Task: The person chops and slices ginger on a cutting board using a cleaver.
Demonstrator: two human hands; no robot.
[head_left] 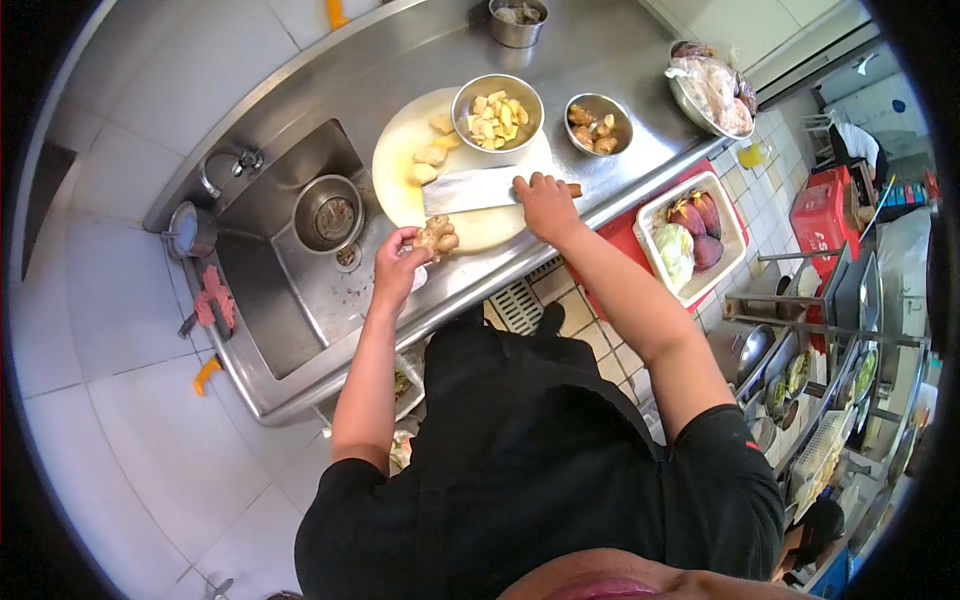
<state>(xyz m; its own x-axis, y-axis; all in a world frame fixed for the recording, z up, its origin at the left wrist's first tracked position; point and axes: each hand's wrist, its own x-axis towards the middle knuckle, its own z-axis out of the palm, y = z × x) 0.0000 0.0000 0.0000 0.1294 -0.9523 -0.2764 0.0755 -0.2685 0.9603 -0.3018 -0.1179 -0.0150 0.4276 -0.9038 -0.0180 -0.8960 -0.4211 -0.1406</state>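
Note:
My left hand (398, 262) pinches a knobbly piece of unpeeled ginger (437, 235) at the near left edge of the round cutting board (395, 150). In my right hand (548, 207) is the handle of a cleaver (470, 190), its wide blade lying low over the board and pointing left. Several peeled ginger pieces (430, 155) sit on the board's left side. A steel bowl (459, 122) of cut yellow ginger chunks (497, 118) stands at the back of the board. Right of it, a smaller steel bowl (628, 135) contains brown, unpeeled ginger pieces (592, 133).
To the left is a sink (265, 265) with a steel pot (300, 215) in it. A bowl of bagged food (712, 90) stands at the counter's right end. Below the counter, a white bin (737, 245) holds cabbage and purple vegetables. Shelves (840, 300) line the right.

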